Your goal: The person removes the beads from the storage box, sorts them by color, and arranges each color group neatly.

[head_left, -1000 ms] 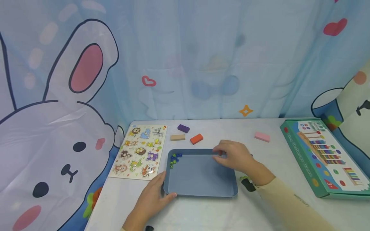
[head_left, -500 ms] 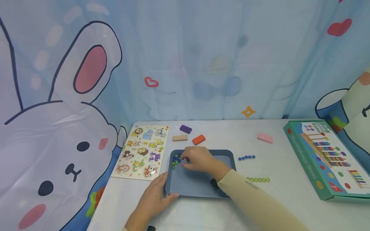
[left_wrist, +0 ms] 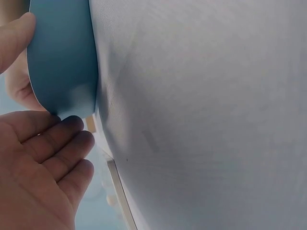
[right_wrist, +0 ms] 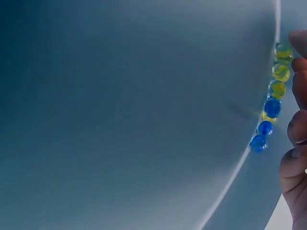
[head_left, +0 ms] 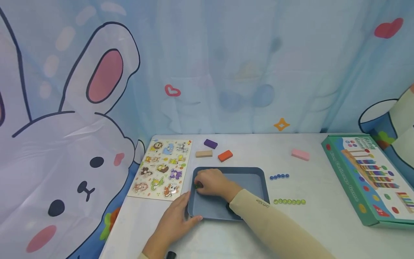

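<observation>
A blue-grey tray [head_left: 239, 210] lies on the table with glass marbles [head_left: 198, 185] gathered at its left end. In the right wrist view several marbles, yellow-green and blue [right_wrist: 272, 108], line the tray's wall. My right hand [head_left: 213, 183] reaches down over them, its bent fingertips [right_wrist: 300, 127] close beside the marbles and hiding most of them from the head view. At the tray's near left corner rests my left hand [head_left: 174, 219], thumb along the near rim and fingers [left_wrist: 67, 143] loosely extended against the left side.
Right of the tray lie a row of blue marbles [head_left: 279, 176] and a row of yellow-green ones [head_left: 289, 201]. Purple [head_left: 211, 144], tan [head_left: 204, 154], orange [head_left: 225, 155] and pink [head_left: 300, 154] blocks lie behind. An animal puzzle board [head_left: 161, 169] flanks the left, a green game box [head_left: 368, 180] the right.
My right hand has moved left from the tray's far right part to the marbles at its left end, uncovering both marble rows on the table. The left hand stays at the corner.
</observation>
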Motion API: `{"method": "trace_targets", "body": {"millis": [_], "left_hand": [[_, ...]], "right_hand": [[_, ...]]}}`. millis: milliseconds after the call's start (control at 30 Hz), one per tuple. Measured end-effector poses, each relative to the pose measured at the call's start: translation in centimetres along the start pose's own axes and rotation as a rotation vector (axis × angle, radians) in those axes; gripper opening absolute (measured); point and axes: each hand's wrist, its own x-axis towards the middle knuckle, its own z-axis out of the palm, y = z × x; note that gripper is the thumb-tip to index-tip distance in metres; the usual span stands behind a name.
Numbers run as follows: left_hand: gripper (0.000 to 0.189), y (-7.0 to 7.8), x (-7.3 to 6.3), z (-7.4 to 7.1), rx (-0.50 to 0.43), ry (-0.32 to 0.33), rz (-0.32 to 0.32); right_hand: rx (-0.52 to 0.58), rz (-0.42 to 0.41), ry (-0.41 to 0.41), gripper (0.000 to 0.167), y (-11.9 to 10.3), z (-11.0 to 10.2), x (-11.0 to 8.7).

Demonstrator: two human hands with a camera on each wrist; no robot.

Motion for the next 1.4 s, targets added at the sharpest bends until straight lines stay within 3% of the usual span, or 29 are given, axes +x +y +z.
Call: {"method": "trace_targets", "body": {"millis": [600,800,1100,1400], "left_hand": [[0.108,0.4,0.3,0.2,-0.005,0.008,0.017],[0.107,0.5,0.2,0.1,0.003,-0.002,-0.008],[0.106,1.0,-0.1,-0.4,0.004,0.0,-0.027],[0.108,0.7,-0.1,-0.2,0.025,-0.009,-0.048]], "right_hand": [[-0.006,0.01,-0.025,0.007,-0.2,-0.1,-0.6],[0.029,0.011,0.06,0.009,-0.1,-1.8,-2.1],[-0.011,-0.005,0.21,0.008,1.3,-5.1,-5.1],[-0.047,0.072,0.284,0.007,3.1,-8.3,-9.0]]}}
